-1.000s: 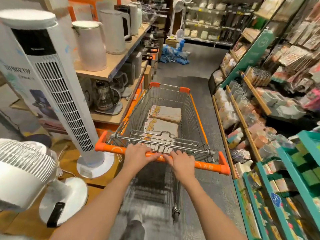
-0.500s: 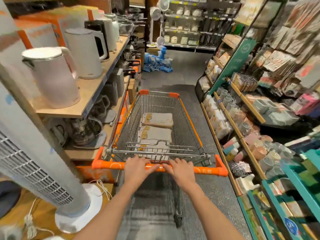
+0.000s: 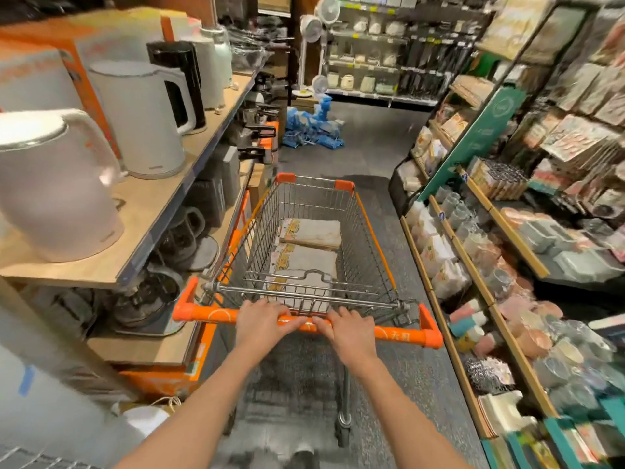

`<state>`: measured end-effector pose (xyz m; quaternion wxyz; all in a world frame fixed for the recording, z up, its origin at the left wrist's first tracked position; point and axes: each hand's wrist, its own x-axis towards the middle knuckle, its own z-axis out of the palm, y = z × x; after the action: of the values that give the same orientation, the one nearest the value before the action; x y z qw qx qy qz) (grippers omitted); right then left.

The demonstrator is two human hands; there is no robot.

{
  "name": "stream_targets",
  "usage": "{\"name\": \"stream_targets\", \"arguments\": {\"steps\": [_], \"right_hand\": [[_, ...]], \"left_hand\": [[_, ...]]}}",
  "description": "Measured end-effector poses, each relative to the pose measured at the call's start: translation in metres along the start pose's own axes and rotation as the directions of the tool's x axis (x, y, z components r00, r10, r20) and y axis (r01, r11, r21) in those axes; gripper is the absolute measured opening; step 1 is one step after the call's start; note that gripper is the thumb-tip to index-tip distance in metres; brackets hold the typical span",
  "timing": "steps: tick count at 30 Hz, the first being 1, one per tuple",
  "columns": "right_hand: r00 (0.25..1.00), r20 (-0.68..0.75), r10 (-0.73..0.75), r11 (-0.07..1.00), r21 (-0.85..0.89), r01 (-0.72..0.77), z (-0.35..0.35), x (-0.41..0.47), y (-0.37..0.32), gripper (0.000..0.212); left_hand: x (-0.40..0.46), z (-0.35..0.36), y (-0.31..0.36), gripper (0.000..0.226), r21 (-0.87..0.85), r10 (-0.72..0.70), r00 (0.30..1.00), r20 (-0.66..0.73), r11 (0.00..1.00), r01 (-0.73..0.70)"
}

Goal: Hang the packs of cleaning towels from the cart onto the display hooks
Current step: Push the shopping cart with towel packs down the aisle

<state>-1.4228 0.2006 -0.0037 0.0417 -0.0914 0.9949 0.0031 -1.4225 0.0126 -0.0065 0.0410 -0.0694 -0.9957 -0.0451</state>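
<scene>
Pushing the wire shopping cart (image 3: 304,231) down the aisle between kettle shelves (image 3: 162,211) and hanging-goods racks (image 3: 575,123), presumably toward the hooks. Towel packs (image 3: 309,247) lie flat on the basket floor (stable for transport). Left hand (image 3: 262,321) and right hand (image 3: 351,330) are both wrapped around the orange handle (image 3: 406,335), side by side at centre for straight steering.

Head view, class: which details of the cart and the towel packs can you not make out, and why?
- Towel packs: label print too small; the nearest pack sits behind the cart's wire flap.
- Pack count: stacked, so layers are hidden.
- Cart wheels: blurred, partly behind the forearms.
- Fingers of both hands: tips curl behind the orange handle.
</scene>
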Motion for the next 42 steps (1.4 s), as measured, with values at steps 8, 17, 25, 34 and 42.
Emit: {"name": "stream_targets", "arguments": {"steps": [8,17,25,34,42], "right_hand": [[0.999,0.012,-0.038,0.999,0.035,0.038,-0.010,0.103,0.024,0.058],[0.999,-0.004,-0.054,0.999,-0.008,0.054,-0.018,0.205,0.050,0.056],[0.998,0.004,-0.062,0.998,-0.021,0.062,-0.027,0.294,0.067,0.056],[0.997,0.017,-0.071,0.997,0.006,0.071,-0.034,0.396,0.077,0.058],[0.998,0.043,-0.036,0.999,0.037,0.034,-0.044,0.483,0.074,0.058]], "left_hand": [[0.100,-0.003,-0.008,0.066,-0.026,-0.052,0.997,0.058,0.998,0.054],[0.206,0.007,-0.016,0.063,-0.035,-0.058,0.995,0.075,0.998,0.061],[0.295,0.020,-0.031,0.068,-0.069,-0.056,0.998,0.034,0.996,0.059],[0.395,0.029,-0.056,0.093,-0.057,-0.054,0.998,0.016,0.997,0.055],[0.479,0.031,-0.083,0.093,-0.086,-0.064,0.998,0.019,0.994,0.065]]}}
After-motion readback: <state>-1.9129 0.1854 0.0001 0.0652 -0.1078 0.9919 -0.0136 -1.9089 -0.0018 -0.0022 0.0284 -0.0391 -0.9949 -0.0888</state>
